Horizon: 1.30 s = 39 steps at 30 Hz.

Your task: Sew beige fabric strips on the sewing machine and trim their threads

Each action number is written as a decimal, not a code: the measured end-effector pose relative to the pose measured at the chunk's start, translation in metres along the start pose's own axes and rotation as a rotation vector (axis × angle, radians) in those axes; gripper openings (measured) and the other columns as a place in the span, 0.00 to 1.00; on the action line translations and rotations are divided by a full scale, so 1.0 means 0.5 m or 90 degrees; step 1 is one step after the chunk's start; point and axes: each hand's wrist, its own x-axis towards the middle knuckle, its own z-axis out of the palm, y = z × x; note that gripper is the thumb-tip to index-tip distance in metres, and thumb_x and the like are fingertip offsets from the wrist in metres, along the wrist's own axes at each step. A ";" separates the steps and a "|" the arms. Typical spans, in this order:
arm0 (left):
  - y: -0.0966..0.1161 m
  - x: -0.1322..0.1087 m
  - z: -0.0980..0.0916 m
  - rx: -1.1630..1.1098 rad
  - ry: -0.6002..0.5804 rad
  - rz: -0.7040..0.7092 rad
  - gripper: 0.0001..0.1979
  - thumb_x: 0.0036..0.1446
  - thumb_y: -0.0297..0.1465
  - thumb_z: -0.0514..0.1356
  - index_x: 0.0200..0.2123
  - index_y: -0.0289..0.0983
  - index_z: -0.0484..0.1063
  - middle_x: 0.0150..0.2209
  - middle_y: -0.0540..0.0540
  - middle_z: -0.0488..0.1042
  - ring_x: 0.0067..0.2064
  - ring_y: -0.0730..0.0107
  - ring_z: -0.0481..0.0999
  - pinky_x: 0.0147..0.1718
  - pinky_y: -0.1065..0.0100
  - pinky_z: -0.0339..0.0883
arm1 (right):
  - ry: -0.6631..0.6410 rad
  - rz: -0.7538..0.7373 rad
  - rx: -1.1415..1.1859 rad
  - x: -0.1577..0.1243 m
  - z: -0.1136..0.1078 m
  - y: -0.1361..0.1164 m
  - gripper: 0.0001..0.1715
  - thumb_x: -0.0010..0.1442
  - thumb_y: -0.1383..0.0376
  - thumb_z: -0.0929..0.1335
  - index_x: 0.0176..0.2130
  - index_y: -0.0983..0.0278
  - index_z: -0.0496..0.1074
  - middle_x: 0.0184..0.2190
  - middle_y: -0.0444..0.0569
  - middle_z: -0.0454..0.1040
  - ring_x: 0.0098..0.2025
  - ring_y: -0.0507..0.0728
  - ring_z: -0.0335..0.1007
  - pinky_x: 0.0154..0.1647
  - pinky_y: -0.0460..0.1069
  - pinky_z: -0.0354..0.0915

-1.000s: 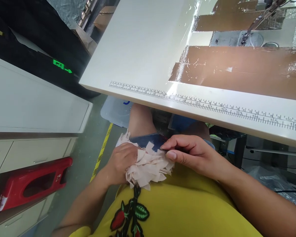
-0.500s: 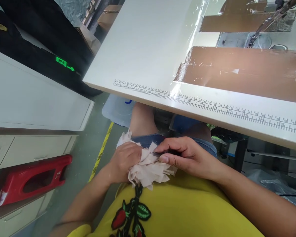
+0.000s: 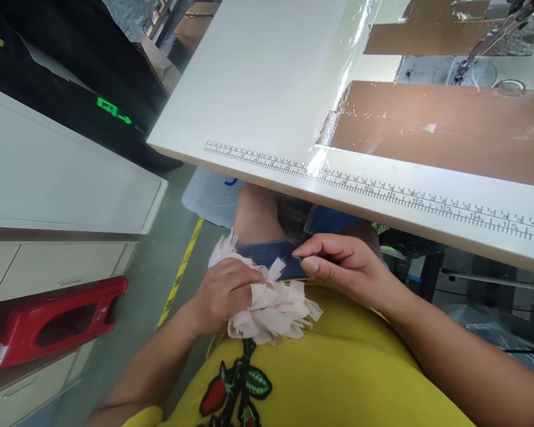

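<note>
Low over my lap, my left hand (image 3: 226, 293) is closed around a bunch of pale pinkish-cream cloth pieces (image 3: 276, 311) with frayed, ragged ends. More of the cloth sticks out above my knuckles, near my thigh. My right hand (image 3: 345, 267) hovers just right of the bunch, apart from it, with thumb and forefinger pinched together. Something tiny and dark shows at those fingertips, too small to name.
A white table (image 3: 258, 89) with a printed ruler (image 3: 365, 187) along its edge spans the space ahead. Brown tape (image 3: 427, 130) covers part of it, near a sewing machine's metal parts (image 3: 467, 68). A red plastic stool (image 3: 62, 320) lies by the drawers at left.
My right hand has drawn away from the cloth, slightly up and right. My left hand still grips the bunch, whose loose ends now spread more openly.
</note>
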 end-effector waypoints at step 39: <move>0.000 -0.017 0.014 0.032 0.081 0.031 0.08 0.52 0.21 0.63 0.37 0.32 0.72 0.34 0.44 0.77 0.36 0.68 0.74 0.35 0.63 0.67 | -0.040 0.053 -0.078 -0.006 -0.022 0.071 0.16 0.64 0.53 0.62 0.43 0.62 0.66 0.28 0.43 0.63 0.28 0.50 0.56 0.28 0.45 0.56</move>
